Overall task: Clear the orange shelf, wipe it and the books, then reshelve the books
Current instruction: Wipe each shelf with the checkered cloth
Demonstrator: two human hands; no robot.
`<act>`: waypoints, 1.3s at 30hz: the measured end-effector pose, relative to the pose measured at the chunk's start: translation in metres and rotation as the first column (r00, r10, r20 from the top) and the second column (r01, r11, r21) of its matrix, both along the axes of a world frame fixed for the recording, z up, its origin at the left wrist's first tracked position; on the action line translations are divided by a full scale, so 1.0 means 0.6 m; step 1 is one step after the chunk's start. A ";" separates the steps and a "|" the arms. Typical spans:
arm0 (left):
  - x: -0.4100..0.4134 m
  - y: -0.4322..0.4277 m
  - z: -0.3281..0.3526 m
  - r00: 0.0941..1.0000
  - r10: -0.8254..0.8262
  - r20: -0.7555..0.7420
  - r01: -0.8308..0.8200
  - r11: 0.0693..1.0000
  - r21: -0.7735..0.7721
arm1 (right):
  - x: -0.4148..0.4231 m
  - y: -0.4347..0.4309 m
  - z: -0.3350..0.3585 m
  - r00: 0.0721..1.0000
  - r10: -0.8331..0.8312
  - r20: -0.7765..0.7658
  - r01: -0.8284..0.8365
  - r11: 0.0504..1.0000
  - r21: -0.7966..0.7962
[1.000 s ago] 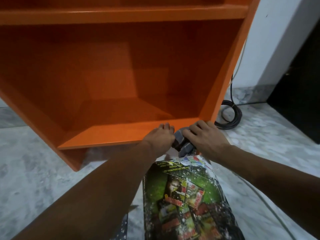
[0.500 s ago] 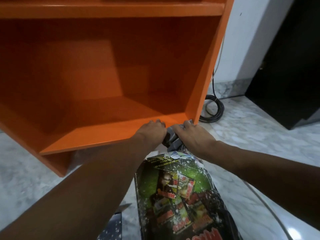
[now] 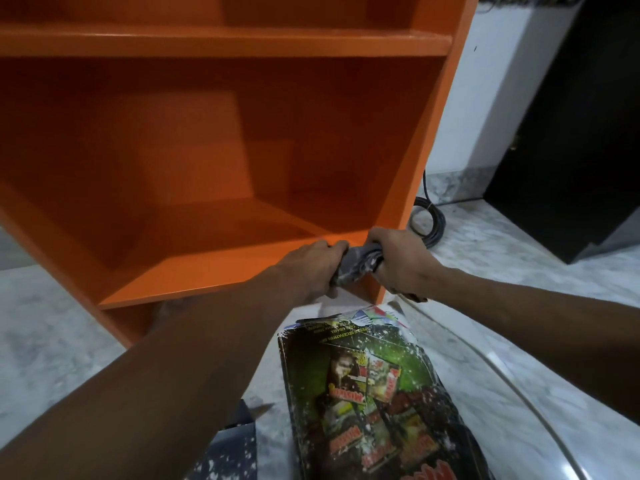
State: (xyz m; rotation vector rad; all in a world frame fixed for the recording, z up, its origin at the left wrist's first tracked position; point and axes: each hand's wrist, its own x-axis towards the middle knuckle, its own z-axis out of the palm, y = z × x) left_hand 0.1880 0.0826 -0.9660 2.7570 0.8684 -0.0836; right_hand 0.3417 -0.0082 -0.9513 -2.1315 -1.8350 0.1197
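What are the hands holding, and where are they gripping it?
A grey cloth: the left hand grips its left end, the right hand its right end, at the front corner of the orange shelf.

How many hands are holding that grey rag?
2. The left hand grips the left end of the grey rag at the front edge of the orange shelf. The right hand grips its right end. No other hand shows.

Books [image 3: 374,393] on marble floor [image 3: 52,341]
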 end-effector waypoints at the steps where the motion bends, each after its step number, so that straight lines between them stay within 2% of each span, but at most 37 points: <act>1: -0.002 0.002 -0.002 0.998 0.027 0.056 -0.025 0.999 -0.035 | -0.002 0.001 0.009 0.999 -0.027 -0.045 0.027 1.000 0.009; 4: -0.002 0.014 0.002 0.958 0.126 0.256 -0.091 0.985 -0.145 | -0.003 0.002 0.036 0.986 -0.115 -0.121 0.113 0.993 -0.020; 6: 0.004 0.017 0.012 0.922 0.157 0.354 -0.109 0.982 -0.153 | -0.001 -0.001 0.048 0.976 -0.160 -0.146 0.154 0.987 -0.052; 9: 0.015 0.010 0.035 0.848 0.178 0.499 -0.079 0.974 -0.212 | 0.002 -0.016 0.063 0.967 -0.232 -0.106 0.226 0.972 -0.070; 12: 0.031 0.008 0.052 0.807 0.154 0.570 -0.047 0.979 -0.197 | 0.003 -0.034 0.085 0.956 -0.291 -0.027 0.287 0.954 -0.086; 20: 0.045 -0.002 0.081 0.874 0.115 0.472 -0.044 0.986 -0.159 | -0.016 -0.039 0.172 0.954 -0.254 0.159 0.280 0.945 -0.171; 23: 0.046 0.008 0.091 0.906 0.111 0.408 -0.091 0.994 -0.068 | -0.025 -0.028 0.180 0.965 -0.235 0.119 0.253 0.951 -0.176; 29: 0.054 -0.013 0.106 0.965 0.107 0.237 -0.125 0.990 0.060 | -0.002 -0.039 0.152 0.977 -0.197 -0.079 0.190 0.977 -0.096; 35: 0.068 -0.068 0.109 0.972 0.200 0.125 -0.216 0.968 0.128 | 0.048 -0.084 0.124 0.996 -0.091 -0.026 0.090 0.995 -0.031; 39: 0.059 -0.113 0.102 0.948 0.300 0.104 -0.305 0.952 0.035 | 0.045 -0.098 0.105 1.000 0.003 0.005 -0.003 0.998 -0.063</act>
